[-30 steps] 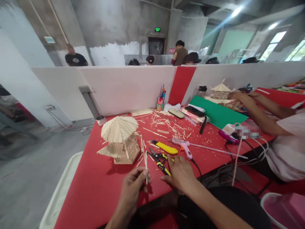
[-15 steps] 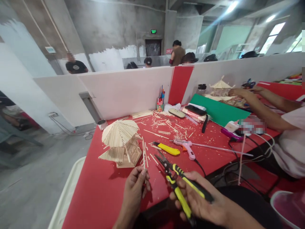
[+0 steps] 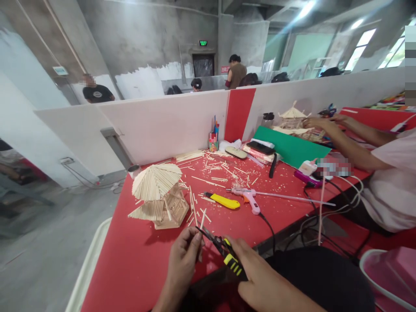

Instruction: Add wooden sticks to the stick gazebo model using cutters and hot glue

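Pinched between the thumb and fingers of my left hand point(image 3: 185, 255) is a thin wooden stick point(image 3: 203, 218), its end pointing up. My right hand point(image 3: 251, 271) is wrapped round cutting pliers point(image 3: 224, 250) with black and yellow handles. Their dark jaws reach to the stick just above my left fingertips; whether the blades press on it I cannot tell. Beyond my left hand stands a small pavilion model point(image 3: 159, 193) made of sticks, with a fan-like roof. A yellow utility knife point(image 3: 225, 201) and a pink glue gun point(image 3: 248, 197) lie past the pliers.
Loose sticks and chips litter the red table point(image 3: 113, 264). At the back are a pen cup point(image 3: 213, 142), a phone point(image 3: 261, 147) and a green board point(image 3: 289, 147). Cables point(image 3: 271, 229) hang over the front edge. To the right, another person's hands point(image 3: 308, 124) touch a second model.
The pliers have moved left and their jaws now meet the stick in my left hand; their handles have come closer together. The view has shifted slightly to the right.
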Action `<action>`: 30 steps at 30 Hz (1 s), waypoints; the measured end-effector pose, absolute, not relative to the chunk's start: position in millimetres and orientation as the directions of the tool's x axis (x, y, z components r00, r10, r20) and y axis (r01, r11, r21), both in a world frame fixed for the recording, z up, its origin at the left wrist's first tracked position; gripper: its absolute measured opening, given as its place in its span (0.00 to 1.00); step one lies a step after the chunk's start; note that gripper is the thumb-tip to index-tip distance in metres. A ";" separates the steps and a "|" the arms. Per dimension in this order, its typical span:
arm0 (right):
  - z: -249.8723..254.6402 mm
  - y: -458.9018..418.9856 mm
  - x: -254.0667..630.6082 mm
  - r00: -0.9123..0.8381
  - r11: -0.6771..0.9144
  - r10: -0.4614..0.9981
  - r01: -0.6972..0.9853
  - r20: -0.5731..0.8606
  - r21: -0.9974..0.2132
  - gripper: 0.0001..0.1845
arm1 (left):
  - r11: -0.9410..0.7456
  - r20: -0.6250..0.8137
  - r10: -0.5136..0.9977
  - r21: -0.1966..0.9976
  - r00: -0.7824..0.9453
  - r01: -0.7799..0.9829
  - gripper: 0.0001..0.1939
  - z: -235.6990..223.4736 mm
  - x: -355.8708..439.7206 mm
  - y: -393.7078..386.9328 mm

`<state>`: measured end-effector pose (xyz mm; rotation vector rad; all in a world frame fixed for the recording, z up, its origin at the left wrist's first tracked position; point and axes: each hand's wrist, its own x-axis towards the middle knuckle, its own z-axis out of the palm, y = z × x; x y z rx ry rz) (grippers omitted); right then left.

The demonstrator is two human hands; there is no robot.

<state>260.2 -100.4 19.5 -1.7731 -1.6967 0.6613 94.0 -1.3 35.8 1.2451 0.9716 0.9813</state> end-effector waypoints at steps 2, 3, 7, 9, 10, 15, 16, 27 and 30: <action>25.6 -97.4 258.4 0.037 -0.044 0.999 0.739 -0.024 -0.672 0.43 | 0.040 -0.032 0.955 0.999 0.295 -0.021 0.19 37.5 94.8 -2.2; 29.0 -95.6 257.0 0.027 -0.055 0.998 0.746 -0.053 -0.664 0.43 | 0.031 -0.027 0.955 1.000 0.296 -0.007 0.19 38.7 95.0 -2.5; 37.3 -89.6 252.9 0.019 -0.068 0.997 0.728 -0.080 -0.682 0.41 | 0.001 -0.019 0.952 0.998 0.306 0.058 0.18 44.4 94.0 -2.6; 36.8 -87.9 252.0 0.012 -0.059 0.997 0.714 -0.072 -0.698 0.40 | -0.009 -0.018 0.952 0.996 0.307 0.087 0.17 46.5 92.8 -2.6; 35.8 -87.2 251.7 0.012 -0.050 0.998 0.708 -0.059 -0.704 0.39 | -0.018 -0.013 0.952 0.995 0.307 0.100 0.17 47.3 92.1 -2.7; 28.9 -86.7 251.2 0.018 -0.011 1.000 0.685 0.001 -0.728 0.38 | -0.059 0.009 0.952 0.986 0.305 0.155 0.16 47.7 87.7 -3.9; 27.8 -87.1 251.7 0.015 -0.008 1.000 0.680 0.003 -0.733 0.39 | -0.046 0.000 0.953 0.988 0.304 0.145 0.17 47.7 87.4 -4.2; 30.4 -89.3 262.2 -0.036 0.008 0.999 0.669 -0.022 -0.743 0.42 | 0.162 -0.154 0.925 0.987 0.347 0.007 0.24 43.9 94.2 -6.8; 29.8 -89.6 262.5 -0.032 0.003 0.999 0.681 -0.026 -0.732 0.42 | 0.198 -0.181 0.911 0.980 0.371 -0.008 0.24 41.1 93.6 -6.7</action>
